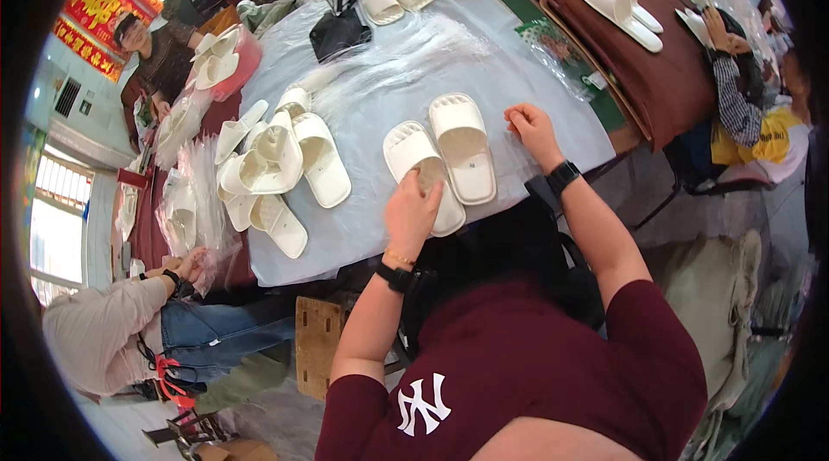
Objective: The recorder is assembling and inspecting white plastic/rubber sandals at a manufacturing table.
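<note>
Two cream slippers lie side by side near the front edge of the round table (380, 98). The left hand (411, 212) lies flat, fingers open, on the left slipper (413, 166), gripping nothing. The right hand (531, 129) is loosely curled just beside the right slipper (463, 147), at the table's right edge; I cannot tell if it holds something.

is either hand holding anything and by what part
The left hand rests on the near end of the left white slipper, pressing rather than lifting it. The right hand is curled on the plastic sheet; whether it holds anything cannot be told.

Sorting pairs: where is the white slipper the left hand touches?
In the head view, the white foam slipper lies mid-table under the left hand, beside its matching slipper.
</note>
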`<action>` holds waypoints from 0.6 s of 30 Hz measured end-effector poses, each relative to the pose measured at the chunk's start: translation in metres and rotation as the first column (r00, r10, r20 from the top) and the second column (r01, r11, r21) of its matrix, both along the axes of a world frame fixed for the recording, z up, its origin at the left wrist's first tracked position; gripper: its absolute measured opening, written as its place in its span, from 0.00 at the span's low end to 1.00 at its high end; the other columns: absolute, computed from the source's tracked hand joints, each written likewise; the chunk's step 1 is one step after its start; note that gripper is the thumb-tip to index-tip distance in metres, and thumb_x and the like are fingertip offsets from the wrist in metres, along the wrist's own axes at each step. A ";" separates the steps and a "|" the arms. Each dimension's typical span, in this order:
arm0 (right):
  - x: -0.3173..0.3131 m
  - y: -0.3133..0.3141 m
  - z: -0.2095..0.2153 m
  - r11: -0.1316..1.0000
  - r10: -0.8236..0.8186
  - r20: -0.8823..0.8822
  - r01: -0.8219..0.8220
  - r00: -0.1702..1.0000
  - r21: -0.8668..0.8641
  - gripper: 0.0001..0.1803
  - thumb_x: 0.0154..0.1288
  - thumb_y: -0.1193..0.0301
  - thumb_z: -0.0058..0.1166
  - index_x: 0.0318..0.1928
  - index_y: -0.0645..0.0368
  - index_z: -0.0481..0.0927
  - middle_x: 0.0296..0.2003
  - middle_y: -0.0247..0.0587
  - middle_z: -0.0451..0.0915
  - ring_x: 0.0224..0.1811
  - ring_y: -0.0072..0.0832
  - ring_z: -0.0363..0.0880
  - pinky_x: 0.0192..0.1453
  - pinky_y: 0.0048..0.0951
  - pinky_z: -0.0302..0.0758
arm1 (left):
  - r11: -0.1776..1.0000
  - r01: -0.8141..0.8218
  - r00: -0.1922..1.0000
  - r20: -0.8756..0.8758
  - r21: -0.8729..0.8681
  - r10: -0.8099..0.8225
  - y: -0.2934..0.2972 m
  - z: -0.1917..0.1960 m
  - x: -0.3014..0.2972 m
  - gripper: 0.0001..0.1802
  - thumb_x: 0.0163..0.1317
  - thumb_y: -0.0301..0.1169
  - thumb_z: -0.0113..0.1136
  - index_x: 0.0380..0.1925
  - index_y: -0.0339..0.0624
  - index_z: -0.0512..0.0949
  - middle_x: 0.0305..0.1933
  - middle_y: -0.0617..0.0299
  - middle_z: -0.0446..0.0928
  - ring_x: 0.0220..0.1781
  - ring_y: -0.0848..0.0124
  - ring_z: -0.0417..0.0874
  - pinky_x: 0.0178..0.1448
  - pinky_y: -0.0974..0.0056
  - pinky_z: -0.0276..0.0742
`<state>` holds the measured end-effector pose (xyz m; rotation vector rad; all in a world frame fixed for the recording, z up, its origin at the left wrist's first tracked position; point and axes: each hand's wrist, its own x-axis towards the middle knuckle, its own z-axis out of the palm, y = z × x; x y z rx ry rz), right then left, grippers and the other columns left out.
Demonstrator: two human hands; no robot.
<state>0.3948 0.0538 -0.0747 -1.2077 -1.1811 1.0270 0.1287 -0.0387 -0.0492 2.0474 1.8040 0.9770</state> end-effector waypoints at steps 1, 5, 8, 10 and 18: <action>-0.006 0.001 0.001 1.000 0.000 0.007 0.000 1.000 -0.001 0.10 0.68 0.71 0.50 0.39 0.64 0.81 0.32 0.33 0.81 0.30 0.19 0.77 0.35 0.20 0.73 | 0.999 -0.032 0.996 -0.079 0.012 0.033 0.009 0.003 0.002 0.22 0.60 0.46 0.59 0.35 0.34 0.78 0.34 0.49 0.81 0.35 0.54 0.83 0.37 0.55 0.77; 0.003 -0.008 0.005 0.999 -0.044 0.081 0.044 0.996 -0.003 0.10 0.68 0.70 0.50 0.37 0.64 0.80 0.30 0.32 0.80 0.29 0.17 0.75 0.33 0.20 0.72 | 0.989 -0.014 0.982 -0.186 -0.147 -0.014 0.043 0.018 0.030 0.25 0.59 0.51 0.56 0.30 0.36 0.79 0.26 0.45 0.79 0.29 0.49 0.82 0.34 0.51 0.77; 0.004 -0.009 0.001 1.000 -0.028 0.066 0.028 0.997 0.014 0.10 0.69 0.71 0.49 0.37 0.64 0.80 0.30 0.32 0.80 0.29 0.16 0.75 0.34 0.19 0.72 | 0.997 -0.017 0.991 -0.132 -0.075 0.007 0.061 0.006 0.038 0.24 0.61 0.49 0.53 0.23 0.37 0.79 0.23 0.45 0.78 0.27 0.49 0.81 0.33 0.50 0.77; 0.002 -0.009 -0.001 0.999 0.014 0.041 -0.015 0.999 0.029 0.10 0.69 0.71 0.49 0.37 0.63 0.80 0.31 0.32 0.80 0.29 0.16 0.75 0.34 0.19 0.72 | 0.998 -0.050 0.993 -0.110 -0.034 0.046 0.068 -0.001 0.035 0.24 0.61 0.47 0.52 0.20 0.37 0.80 0.22 0.45 0.78 0.27 0.49 0.81 0.34 0.51 0.77; 0.019 -0.007 -0.010 1.000 0.002 -0.019 -0.002 1.000 0.026 0.08 0.69 0.74 0.47 0.39 0.64 0.79 0.33 0.32 0.79 0.30 0.17 0.74 0.38 0.19 0.72 | 0.995 -0.080 0.989 -0.128 -0.065 0.071 0.071 0.040 -0.001 0.22 0.58 0.45 0.52 0.18 0.36 0.79 0.21 0.45 0.76 0.26 0.49 0.79 0.32 0.50 0.74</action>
